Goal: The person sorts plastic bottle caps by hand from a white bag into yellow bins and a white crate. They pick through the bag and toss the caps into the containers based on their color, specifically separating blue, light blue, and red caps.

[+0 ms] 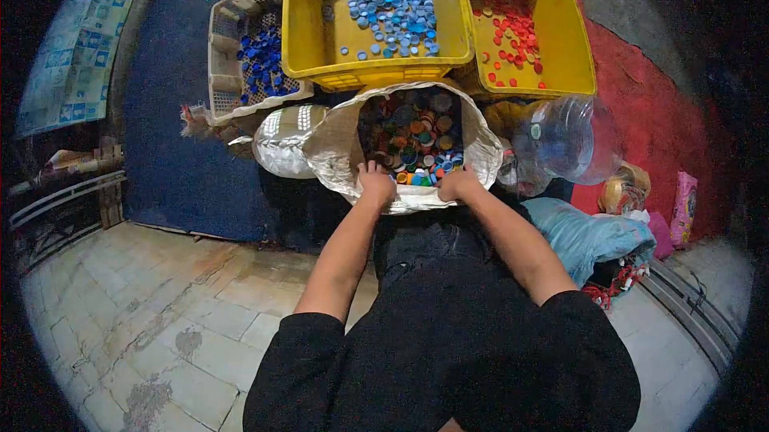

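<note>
Left hand [376,184] and right hand [460,184] at white sack's [336,148] near rim.
Fingers curled beside mixed caps [418,140]; cannot tell if pinching.

1. Site type: a makeshift workshop for bottle-cap sorting.
2. Sorted stock: yellow crates [376,72] separately contain light-blue caps [396,16] and red caps [517,38]; a white basket [214,72] contains dark-blue caps [263,64].
3. Mixed stock: a woven sack [336,140] contains multicoloured caps [420,132].
4. Surroundings: stained floor tiles [184,312], blue sheeting [176,128], red sheeting [641,104], a large clear plastic container [569,140] and a stuffed blue bag [585,232].
</note>
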`<state>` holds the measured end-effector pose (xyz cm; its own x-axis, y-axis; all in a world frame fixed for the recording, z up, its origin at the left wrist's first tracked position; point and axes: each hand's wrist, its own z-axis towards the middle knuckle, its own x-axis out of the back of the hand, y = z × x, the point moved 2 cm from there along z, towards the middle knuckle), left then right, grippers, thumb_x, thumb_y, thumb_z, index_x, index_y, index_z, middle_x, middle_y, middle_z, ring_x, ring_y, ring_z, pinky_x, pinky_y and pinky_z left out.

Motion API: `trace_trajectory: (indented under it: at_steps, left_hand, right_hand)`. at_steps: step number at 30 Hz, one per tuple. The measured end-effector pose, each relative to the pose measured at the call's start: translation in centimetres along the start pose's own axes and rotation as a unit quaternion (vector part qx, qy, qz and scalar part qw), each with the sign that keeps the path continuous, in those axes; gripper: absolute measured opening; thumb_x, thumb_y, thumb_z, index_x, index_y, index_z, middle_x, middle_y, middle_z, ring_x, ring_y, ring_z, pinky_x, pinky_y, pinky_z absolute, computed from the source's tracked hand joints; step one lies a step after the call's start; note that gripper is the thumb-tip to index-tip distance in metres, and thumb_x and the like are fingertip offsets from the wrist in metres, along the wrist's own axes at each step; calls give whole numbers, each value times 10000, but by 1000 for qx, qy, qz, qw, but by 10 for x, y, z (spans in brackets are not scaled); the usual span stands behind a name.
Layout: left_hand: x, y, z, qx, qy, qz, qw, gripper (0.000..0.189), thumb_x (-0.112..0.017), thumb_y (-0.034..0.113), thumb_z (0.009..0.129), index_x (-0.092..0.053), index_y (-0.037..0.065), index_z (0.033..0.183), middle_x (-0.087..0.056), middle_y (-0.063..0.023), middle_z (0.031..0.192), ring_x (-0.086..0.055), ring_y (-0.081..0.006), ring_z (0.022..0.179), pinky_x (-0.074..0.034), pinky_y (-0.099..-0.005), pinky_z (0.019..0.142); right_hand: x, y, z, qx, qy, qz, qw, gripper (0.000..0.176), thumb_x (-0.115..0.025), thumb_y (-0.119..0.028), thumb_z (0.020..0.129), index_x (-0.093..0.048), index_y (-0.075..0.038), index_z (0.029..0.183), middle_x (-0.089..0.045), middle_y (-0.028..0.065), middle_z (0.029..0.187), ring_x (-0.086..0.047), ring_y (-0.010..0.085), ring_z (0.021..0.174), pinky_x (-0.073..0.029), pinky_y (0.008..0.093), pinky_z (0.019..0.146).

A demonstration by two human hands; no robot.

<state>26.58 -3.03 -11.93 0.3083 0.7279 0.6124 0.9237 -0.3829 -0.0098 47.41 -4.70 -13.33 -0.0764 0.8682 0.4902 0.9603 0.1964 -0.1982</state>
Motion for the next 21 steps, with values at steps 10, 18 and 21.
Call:
trace_trajectory:
  at_steps: [10, 18, 21]
  left_hand:
    - [2, -4, -24, 33, -15, -55, 998, 438, -441, 312, 857, -602, 147, 1230, -373, -131, 1430, -286, -289, 1324, -135, -521, 1083]
    - [-4, 30, -22, -22, 264, -161, 951, 403, -673, 290, 736, -600, 142, 1104, -541, -113, 1090, -500, -288, 1076, -320, -512, 959]
    - [-13, 42, 3, -11, 275, -154, 949, 356, -659, 268, 735, -609, 133, 1061, -568, -95, 1050, -517, -281, 1048, -325, -506, 950]
  right_hand:
    - [-2, -16, 23, -44, 184, 77, 979, 253, -521, -182, 761, -695, -94, 923, -682, 102, 944, -628, 290, 946, -290, 604, 956]
    - [-15, -20, 27, -46, 193, 14, 980, 348, -649, -399, 760, -686, -129, 975, -678, 95, 852, -613, 275, 915, -279, 555, 916]
    - [-3, -11, 12, -25, 200, 130, 971, 305, -605, -432, 808, -693, -219, 1006, -673, 106, 917, -608, 277, 941, -290, 473, 922]
